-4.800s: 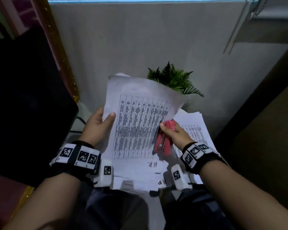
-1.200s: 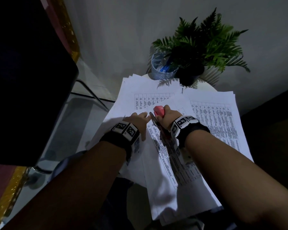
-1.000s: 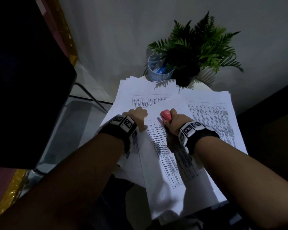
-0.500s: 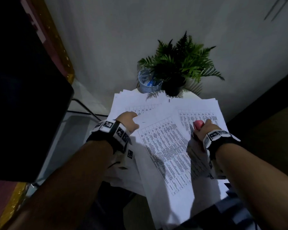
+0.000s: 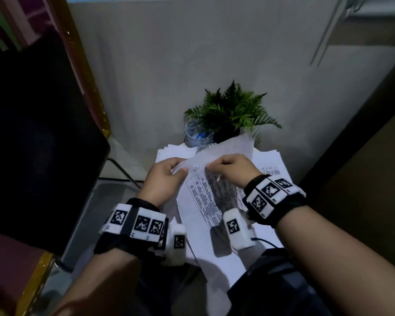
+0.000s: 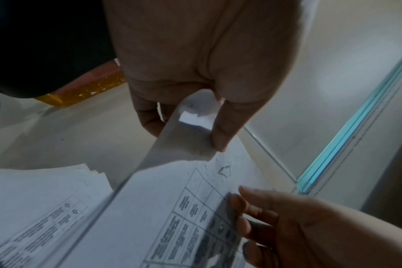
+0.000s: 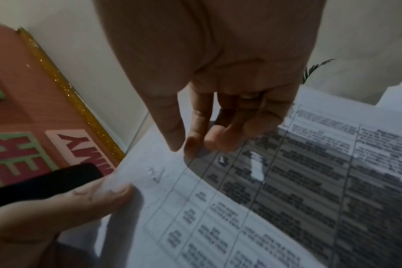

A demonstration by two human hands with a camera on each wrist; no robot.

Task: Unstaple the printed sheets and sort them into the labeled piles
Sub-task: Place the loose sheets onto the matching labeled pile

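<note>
I hold a stapled set of printed sheets [image 5: 205,201] lifted above the piles, its table print facing me. My left hand [image 5: 180,166] pinches the set's top left corner, which curls over in the left wrist view between thumb and fingers [image 6: 188,127]. A bent staple [image 5: 196,168] sits just inside that corner and also shows as the staple [image 6: 224,170] and the staple [image 7: 157,175]. My right hand [image 5: 211,167] grips the top sheet just right of the staple with curled fingertips [image 7: 190,146]. The red staple remover is out of sight.
Two piles of white sheets lie on the small table, a left pile [image 5: 169,151] and a right pile [image 5: 269,160]. Behind them stand a green fern [image 5: 230,110] and a mesh cup [image 5: 197,135]. A black panel [image 5: 32,133] fills the left side.
The sheets have come up off the table. My right hand no longer shows the red staple remover and has moved left to the stapled corner, close to my left hand.
</note>
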